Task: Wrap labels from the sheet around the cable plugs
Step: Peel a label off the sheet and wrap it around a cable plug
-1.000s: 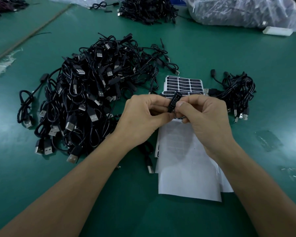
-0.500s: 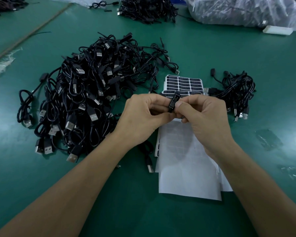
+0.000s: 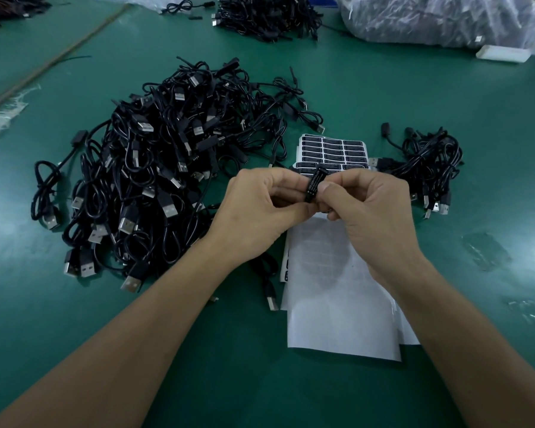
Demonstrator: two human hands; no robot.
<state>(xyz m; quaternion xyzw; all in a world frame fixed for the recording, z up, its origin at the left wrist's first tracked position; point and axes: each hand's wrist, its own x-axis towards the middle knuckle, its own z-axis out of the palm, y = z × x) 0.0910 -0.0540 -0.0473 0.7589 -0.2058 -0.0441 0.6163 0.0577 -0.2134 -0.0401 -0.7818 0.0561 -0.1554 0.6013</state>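
A small black cable plug (image 3: 314, 183) with a black printed label on it sits between my two hands above the label sheet. My left hand (image 3: 260, 211) pinches the plug from the left with thumb and fingers. From the right, my right hand (image 3: 368, 208) pinches the same plug, thumb pressed on the label. The label sheet (image 3: 332, 152) lies flat behind my hands, its far part filled with rows of black labels; its near part (image 3: 337, 291) is bare white backing. The plug's cable (image 3: 267, 273) trails down under my left wrist.
A large heap of black USB cables (image 3: 155, 180) covers the green table (image 3: 445, 97) on the left. A smaller bundle of cables (image 3: 426, 168) lies to the right of the sheet. More cables (image 3: 266, 17) and a clear plastic bag (image 3: 439, 20) sit at the far edge.
Both hands stay in place around the plug; the fingers have shifted only slightly on the label.
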